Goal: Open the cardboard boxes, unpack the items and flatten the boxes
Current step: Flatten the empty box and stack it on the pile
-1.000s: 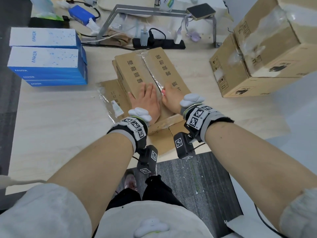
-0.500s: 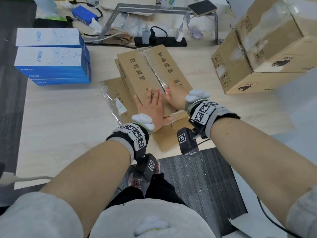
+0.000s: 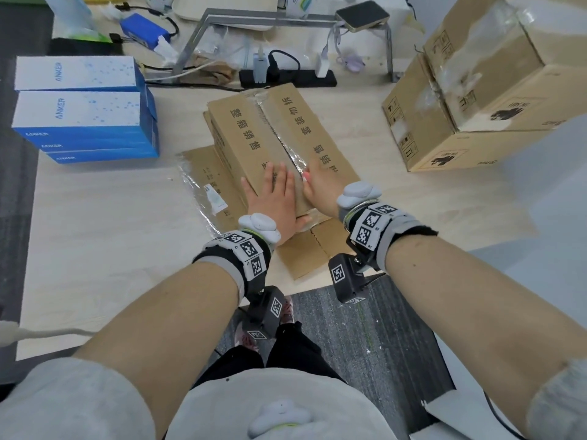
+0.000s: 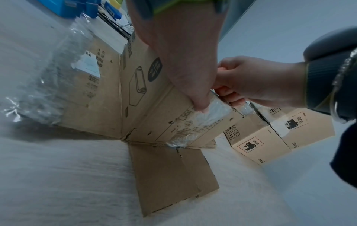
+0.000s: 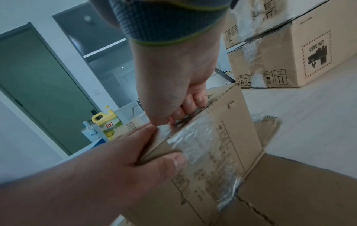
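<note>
A: Nearest us, both our hands are on the near end of the cardboard box [image 3: 276,138], which lies on the table [image 3: 95,233] with flaps splayed flat beneath it. Our left hand [image 3: 273,201] lies spread on the top panel, fingers straight, thumb hooked over the near end wall. Our right hand [image 3: 320,188] sits just beside it, across the taped centre seam [image 3: 279,134].

B: How do we judge it will handle?

A: Light, we think, and stiff along the panels but ready to fold at the creases. The tape looks slick and crinkled, so bare cardboard is the better hold. We would grip the near top edge and press down by the corners, where the walls can give.

B: From the head view our right hand's fingers cannot be told.

A: The right wrist view settles that: the fingers [image 5: 195,99] curl over the top edge of the end wall and pinch it. The left wrist view shows the side-wall printing and the torn lower flap [image 4: 170,175], both lost from above.

B: And beyond the box?

A: Left of it, the stacked blue and white cartons [image 3: 82,122]; right of it, two sealed boxes [image 3: 476,100] stacked, not yet opened; behind it, a black power strip [image 3: 286,78], seen only from the head.
</note>
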The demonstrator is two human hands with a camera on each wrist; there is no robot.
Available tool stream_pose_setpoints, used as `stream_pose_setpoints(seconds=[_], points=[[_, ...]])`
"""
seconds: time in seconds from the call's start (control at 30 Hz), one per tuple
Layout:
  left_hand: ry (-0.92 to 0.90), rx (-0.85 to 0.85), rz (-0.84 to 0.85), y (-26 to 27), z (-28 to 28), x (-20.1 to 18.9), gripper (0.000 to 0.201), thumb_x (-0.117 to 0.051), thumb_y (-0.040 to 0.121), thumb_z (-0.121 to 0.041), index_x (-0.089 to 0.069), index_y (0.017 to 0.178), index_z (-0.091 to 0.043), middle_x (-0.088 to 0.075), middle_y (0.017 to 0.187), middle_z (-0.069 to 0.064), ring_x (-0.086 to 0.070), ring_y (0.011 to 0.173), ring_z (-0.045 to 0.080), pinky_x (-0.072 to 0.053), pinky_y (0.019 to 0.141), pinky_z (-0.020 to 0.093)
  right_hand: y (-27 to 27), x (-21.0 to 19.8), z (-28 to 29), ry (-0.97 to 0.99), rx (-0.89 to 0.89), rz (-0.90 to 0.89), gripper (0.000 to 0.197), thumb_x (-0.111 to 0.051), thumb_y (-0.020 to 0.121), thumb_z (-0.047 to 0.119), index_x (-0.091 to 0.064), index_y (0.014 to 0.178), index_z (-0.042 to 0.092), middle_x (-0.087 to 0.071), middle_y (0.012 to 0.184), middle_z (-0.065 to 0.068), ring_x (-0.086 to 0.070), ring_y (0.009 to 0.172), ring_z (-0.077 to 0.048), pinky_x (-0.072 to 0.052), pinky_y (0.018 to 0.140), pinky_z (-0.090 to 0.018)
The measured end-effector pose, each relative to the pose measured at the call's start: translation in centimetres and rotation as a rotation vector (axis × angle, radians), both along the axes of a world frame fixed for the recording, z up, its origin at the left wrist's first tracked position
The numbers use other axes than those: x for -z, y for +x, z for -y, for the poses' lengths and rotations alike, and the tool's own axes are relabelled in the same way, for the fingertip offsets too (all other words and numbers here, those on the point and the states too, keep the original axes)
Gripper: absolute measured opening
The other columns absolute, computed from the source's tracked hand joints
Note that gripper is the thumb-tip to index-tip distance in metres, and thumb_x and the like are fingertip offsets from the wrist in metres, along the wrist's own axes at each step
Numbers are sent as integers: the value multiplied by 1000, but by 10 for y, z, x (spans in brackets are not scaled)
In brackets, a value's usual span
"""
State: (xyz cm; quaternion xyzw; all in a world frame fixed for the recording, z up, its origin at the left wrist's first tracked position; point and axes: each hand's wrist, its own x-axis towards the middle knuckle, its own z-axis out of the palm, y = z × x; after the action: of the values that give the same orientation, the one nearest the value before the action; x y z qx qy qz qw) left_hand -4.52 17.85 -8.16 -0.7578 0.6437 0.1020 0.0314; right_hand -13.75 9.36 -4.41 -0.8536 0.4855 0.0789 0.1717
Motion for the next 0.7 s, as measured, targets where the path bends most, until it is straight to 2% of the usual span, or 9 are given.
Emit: stream_pose_setpoints(seconds=[0.13,0.27,0.4,0.53,0.6,0.7], points=[[3,4,-6,1,0,-1,95,-32,88,-71,1,153,-11,6,161,6,8,147,28,-9,109,70,-1,3,0,1,-6,5,38,-36,99,23,-33,130,1,-65,86,-19,-62,73,-35,-52,73,-48],[0,3,0,1,0,1,95,-30,87,-71,1,153,-11,6,161,7,9,147,28,-9,109,70,-3,5,-2,-5,25,-1,42,-38,98,21,-30,135,1,-65,88,-19,-63,75,-36,-51,73,-45],[5,-15,1,-4,1,-1,91,-31,89,-69,0,153,-12,6,161,6,8,147,29,-10,109,70,-11,-2,-1,30,5,79,29,-38,99,21,-38,122,2,-64,90,-18,-62,77,-36,-50,72,-44],[20,-59,-39,-17,-2,3,79,-37,97,-53,3,153,-15,9,161,5,11,147,29,-11,109,69,-22,-4,-9,-25,28,205,26,-39,100,25,-42,115,3,-65,91,-16,-61,76,-34,-49,68,-41],[-6,-59,-44,-19,-4,6,73,-39,100,-43,2,153,-15,8,161,5,10,147,30,-12,109,69,-22,-3,-10,-35,29,217,25,-39,100,25,-42,114,4,-63,87,-14,-60,74,-33,-47,65,-39],[-10,-51,-39,-16,-2,7,73,-41,100,-39,3,153,-15,6,161,6,9,147,31,-12,108,70,-19,-5,-6,-11,21,194,23,-39,100,24,-41,113,5,-58,80,-9,-58,71,-32,-41,60,-35]])
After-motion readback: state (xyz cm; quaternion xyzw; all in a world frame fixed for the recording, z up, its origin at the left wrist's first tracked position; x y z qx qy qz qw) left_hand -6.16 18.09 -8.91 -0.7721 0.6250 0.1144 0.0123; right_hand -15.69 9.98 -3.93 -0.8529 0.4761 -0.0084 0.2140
